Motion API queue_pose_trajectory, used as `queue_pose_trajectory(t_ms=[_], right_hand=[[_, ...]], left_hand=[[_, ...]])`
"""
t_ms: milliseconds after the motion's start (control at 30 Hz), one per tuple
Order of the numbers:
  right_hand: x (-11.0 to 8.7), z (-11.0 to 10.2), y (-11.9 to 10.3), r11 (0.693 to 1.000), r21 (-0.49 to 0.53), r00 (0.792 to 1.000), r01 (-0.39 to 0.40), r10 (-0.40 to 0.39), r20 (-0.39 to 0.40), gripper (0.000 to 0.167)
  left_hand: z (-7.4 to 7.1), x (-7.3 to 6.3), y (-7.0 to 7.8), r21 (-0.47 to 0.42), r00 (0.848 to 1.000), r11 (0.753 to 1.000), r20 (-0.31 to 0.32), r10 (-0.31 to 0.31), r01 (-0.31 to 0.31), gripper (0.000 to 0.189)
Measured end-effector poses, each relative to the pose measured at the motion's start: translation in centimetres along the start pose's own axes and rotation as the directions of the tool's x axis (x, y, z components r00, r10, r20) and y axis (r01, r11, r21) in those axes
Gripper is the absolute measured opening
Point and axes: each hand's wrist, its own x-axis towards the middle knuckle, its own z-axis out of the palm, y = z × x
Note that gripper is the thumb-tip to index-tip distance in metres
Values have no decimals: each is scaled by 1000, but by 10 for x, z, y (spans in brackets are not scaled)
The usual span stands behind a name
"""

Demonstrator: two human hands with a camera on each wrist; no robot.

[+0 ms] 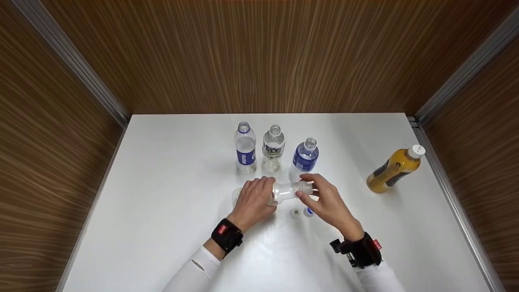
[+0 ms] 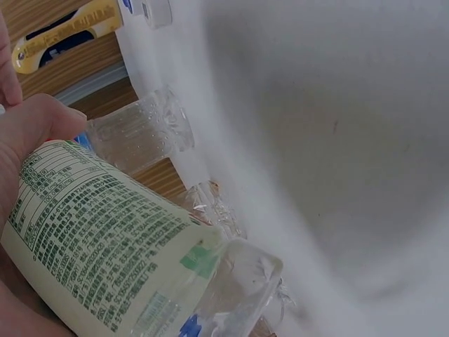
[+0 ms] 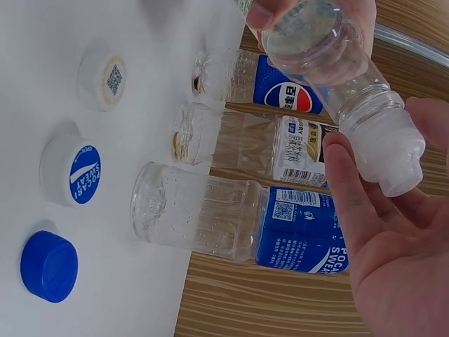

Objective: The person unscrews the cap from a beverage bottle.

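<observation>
My left hand (image 1: 252, 202) grips a clear plastic bottle (image 1: 286, 192) around its body, holding it sideways with the neck toward the right. The left wrist view shows its pale label (image 2: 105, 239) printed in green. At the neck end, my right hand (image 1: 330, 205) has thumb and fingers around the translucent white cap (image 3: 389, 154). Below the bottle lie a white cap (image 3: 103, 81) with a square code, a white-and-blue Pocari Sweat cap (image 3: 72, 175) and a plain blue cap (image 3: 49, 267).
Behind the hands stand three uncapped bottles: a Pepsi bottle (image 1: 245, 148), a clear bottle with a white-and-dark label (image 1: 273, 148) and a Pocari Sweat bottle (image 1: 305, 156). A yellow-orange bottle (image 1: 393, 170) with a white cap stands at the right. Wood-grain panels (image 1: 263, 56) enclose the white table (image 1: 162, 182).
</observation>
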Motion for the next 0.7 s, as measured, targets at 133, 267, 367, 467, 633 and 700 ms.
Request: queue_pose_trajectory(t_ms=[133, 267, 367, 467, 633, 700], right_hand=[[0, 0, 0, 999, 24, 1000, 30, -30, 2, 39], [-1, -2, 0, 998, 27, 998, 55, -55, -6, 38], [-2, -4, 1, 998, 23, 999, 51, -51, -13, 38], [-4, -8, 3, 999, 19, 999, 39, -38, -24, 39], [-7, -16, 12, 1000, -22, 999, 10, -11, -47, 40], [-9, -20, 18, 998, -57, 998, -11, 8, -55, 41]], left_hand=[[1, -1, -1, -15, 1000, 1000, 1, -1, 1, 70], [2, -3, -4, -21, 1000, 1000, -16, 9, -10, 68], [2, -3, -6, -30, 1000, 999, -24, 12, -13, 68], [0, -3, -8, -44, 1000, 999, -22, 2, -3, 70], [-2, -3, -13, -59, 999, 998, -39, -21, 19, 71], [-3, -3, -14, -69, 998, 997, -58, -28, 24, 69]])
